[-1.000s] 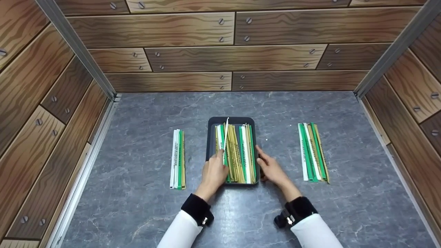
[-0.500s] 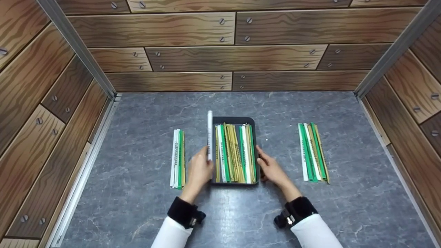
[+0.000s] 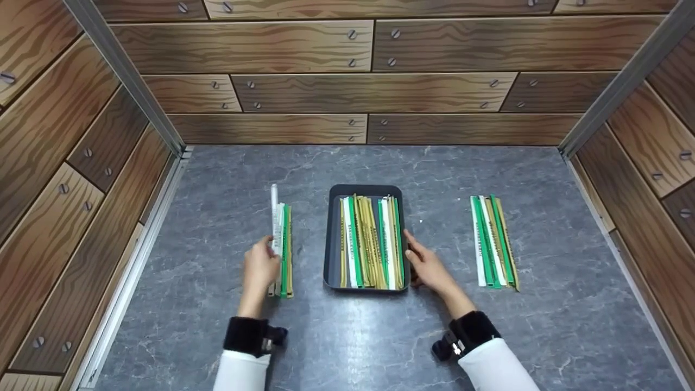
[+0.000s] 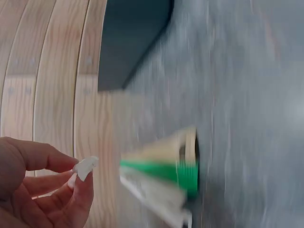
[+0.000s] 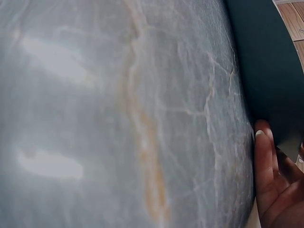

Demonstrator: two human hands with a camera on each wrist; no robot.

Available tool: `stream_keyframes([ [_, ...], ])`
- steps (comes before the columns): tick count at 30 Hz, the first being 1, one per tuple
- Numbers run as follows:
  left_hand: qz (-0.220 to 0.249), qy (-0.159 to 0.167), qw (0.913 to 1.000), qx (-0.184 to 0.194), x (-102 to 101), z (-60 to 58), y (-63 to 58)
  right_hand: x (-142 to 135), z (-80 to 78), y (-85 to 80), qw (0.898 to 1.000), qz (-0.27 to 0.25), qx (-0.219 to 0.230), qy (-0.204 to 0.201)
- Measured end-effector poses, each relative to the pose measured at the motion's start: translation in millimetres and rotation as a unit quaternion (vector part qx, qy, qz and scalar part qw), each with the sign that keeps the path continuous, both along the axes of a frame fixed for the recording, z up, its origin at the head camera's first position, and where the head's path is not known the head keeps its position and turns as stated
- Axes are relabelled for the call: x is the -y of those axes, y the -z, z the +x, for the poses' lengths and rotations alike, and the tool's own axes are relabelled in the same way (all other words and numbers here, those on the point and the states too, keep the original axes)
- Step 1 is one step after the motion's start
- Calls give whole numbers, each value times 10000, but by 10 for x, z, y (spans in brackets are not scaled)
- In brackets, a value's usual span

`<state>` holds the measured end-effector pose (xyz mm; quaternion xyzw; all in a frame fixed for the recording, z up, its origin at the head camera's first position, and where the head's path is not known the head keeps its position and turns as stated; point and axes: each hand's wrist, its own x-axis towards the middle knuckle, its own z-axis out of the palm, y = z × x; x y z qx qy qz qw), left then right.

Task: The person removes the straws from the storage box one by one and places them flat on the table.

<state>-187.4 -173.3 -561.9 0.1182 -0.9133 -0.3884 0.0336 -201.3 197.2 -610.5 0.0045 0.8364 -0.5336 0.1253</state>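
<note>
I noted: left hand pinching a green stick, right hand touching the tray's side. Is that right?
Not quite: the left hand is pinching a white stick, as the head view shows. The right hand is touching the tray's side.

One tray (image 3: pixel 333 239), two piles of sticks beside it, two hands.
The piles number one on each side, a left pile (image 3: pixel 285 250) and a right pile (image 3: pixel 494 241); a third group, the tray sticks (image 3: pixel 366 244), makes three. All three groups mix three colours, white, green and gold, packed too tightly for a sure count. One white stick (image 3: pixel 274 212) is in the left hand (image 3: pixel 261 266); the other hand is the right hand (image 3: pixel 429 266). Two black wristbands (image 3: pixel 245 334), two white sleeves (image 3: pixel 241 372), three plank walls (image 3: pixel 304 92), one grey tabletop (image 3: pixel 374 336).
</note>
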Motion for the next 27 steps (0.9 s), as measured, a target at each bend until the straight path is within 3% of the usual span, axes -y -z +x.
stream_keyframes([
  [5, -171, -144, 9993, 303, 261, 6, 47, -2, -2, 7, 10000, -21, 11, 14],
  [10, -431, -121, 9978, 496, 376, 58, 113, 1, 1, -7, 10000, -56, 44, 1],
  [20, -659, -112, 9939, 880, 369, 63, 189, -1, 14, -5, 9998, -178, 49, 11],
  [27, -515, -19, 9927, 1091, 326, 25, 195, -14, 8, -8, 9995, -306, 116, -17],
])
